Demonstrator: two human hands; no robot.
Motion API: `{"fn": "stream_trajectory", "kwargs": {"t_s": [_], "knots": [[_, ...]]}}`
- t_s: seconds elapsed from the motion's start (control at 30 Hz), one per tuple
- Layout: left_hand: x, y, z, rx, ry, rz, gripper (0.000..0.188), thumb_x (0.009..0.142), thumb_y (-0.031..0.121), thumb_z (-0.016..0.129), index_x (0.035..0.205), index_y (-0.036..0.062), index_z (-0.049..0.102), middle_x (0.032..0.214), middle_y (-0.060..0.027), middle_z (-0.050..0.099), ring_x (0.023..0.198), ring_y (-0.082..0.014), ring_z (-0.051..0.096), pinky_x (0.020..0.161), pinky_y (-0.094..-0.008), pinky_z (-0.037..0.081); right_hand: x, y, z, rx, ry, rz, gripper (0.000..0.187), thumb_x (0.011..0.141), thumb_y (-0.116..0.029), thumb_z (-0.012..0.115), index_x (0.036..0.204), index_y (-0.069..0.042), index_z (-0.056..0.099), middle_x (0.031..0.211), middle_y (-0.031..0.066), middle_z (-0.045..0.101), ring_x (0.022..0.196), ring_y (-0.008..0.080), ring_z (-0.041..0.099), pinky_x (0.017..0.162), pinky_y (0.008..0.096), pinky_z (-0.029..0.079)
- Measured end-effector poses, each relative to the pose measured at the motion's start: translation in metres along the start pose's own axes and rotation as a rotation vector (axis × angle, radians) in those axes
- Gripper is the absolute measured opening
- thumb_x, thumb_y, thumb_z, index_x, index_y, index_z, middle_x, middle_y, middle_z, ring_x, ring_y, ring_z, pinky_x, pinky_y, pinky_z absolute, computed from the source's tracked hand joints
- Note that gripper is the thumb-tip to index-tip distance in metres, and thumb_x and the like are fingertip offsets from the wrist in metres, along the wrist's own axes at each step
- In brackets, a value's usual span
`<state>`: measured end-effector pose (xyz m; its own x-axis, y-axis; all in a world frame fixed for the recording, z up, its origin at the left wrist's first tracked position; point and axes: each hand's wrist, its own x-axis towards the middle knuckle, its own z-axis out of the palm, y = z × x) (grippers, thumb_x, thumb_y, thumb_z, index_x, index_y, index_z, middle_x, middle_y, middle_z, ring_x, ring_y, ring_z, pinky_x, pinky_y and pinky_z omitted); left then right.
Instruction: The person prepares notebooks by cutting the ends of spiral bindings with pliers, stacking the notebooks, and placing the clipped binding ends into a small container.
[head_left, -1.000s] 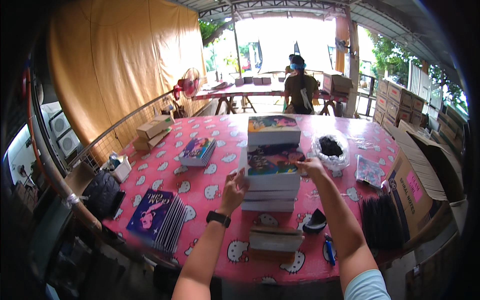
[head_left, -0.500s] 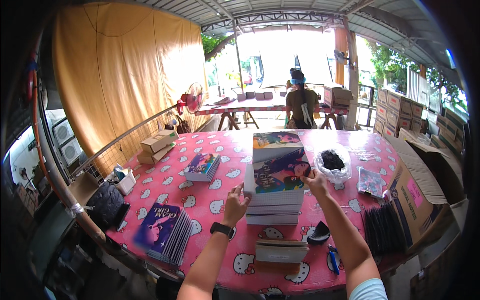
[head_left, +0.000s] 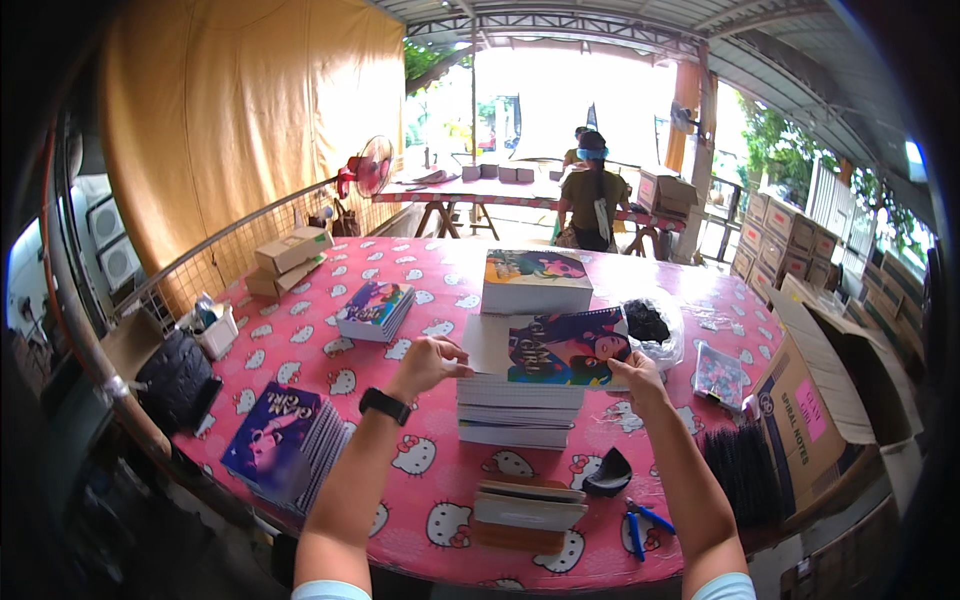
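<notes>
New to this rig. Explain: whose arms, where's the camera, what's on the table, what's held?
No robot: these are one person's bare hands. A wide fisheye camera on their head looks down, so straight edges bend near the rim.

The right hand grips a colourful printed cover near its lower right corner, above a stack of pages. The left hand is at the left edge of a white sheet; whether it pinches it is unclear.

The pink patterned table also bears purple-covered notebooks on the left and blue-handled pliers at the near right.
</notes>
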<state>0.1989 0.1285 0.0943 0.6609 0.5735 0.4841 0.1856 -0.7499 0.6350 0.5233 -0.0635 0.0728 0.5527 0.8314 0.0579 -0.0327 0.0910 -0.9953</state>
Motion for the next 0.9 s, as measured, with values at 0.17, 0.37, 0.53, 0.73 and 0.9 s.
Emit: {"fn": "stream_trajectory", "kwargs": {"t_s": [0.17,0.37,0.53,0.73,0.9], "knots": [[0.011,-0.009,-0.014,-0.134,-0.151,-0.176,0.031,0.068,0.015,0.081,0.091,-0.0028,0.071,0.082,-0.0075,0.069,0.071,-0.0128,0.066,0.066,-0.0264,0.053,0.002,-0.005,0.006,0.044,-0.126,0.064,0.021,0.086,-0.021,0.066,0.098,-0.009,0.053,0.088,0.0043,0.063,0.071,0.0172,0.064,0.054,0.0336,0.054],[0.017,0.009,-0.018,0.131,-0.204,-0.093,0.034,0.062,0.018,0.083,0.093,0.0058,0.074,0.081,-0.0079,0.069,0.075,-0.0126,0.064,0.069,-0.0268,0.052,0.0,-0.001,0.004,0.116,-0.17,0.144,0.021,0.089,-0.022,0.062,0.103,-0.009,0.052,0.095,0.0051,0.061,0.081,0.0181,0.062,0.063,0.0366,0.054],[0.022,0.001,-0.028,-0.067,-0.202,-0.196,0.035,0.066,0.021,0.082,0.093,0.0011,0.072,0.08,-0.009,0.069,0.074,-0.0127,0.065,0.071,-0.0269,0.052,-0.002,-0.008,0.014,0.099,-0.251,0.201,0.022,0.09,-0.026,0.06,0.106,-0.013,0.053,0.096,0.0029,0.061,0.087,0.0167,0.059,0.07,0.0375,0.05],[0.02,0.009,-0.019,0.179,-0.24,0.058,0.047,0.067,0.029,0.082,0.104,0.0028,0.069,0.107,-0.0126,0.067,0.1,-0.0223,0.062,0.089,-0.0332,0.049,-0.002,-0.006,0.012,0.06,-0.249,0.208,0.024,0.09,-0.025,0.061,0.109,-0.013,0.055,0.098,0.0035,0.062,0.086,0.0148,0.059,0.069,0.0358,0.05],[-0.016,0.011,0.002,0.451,-0.087,0.309,0.033,0.075,0.022,0.074,0.104,0.0064,0.068,0.11,-0.014,0.065,0.104,-0.029,0.061,0.09,-0.0366,0.049,-0.016,-0.001,0.011,0.126,-0.243,0.138,0.023,0.089,-0.022,0.061,0.108,-0.01,0.056,0.096,0.0051,0.063,0.08,0.0145,0.062,0.062,0.032,0.053]]}}
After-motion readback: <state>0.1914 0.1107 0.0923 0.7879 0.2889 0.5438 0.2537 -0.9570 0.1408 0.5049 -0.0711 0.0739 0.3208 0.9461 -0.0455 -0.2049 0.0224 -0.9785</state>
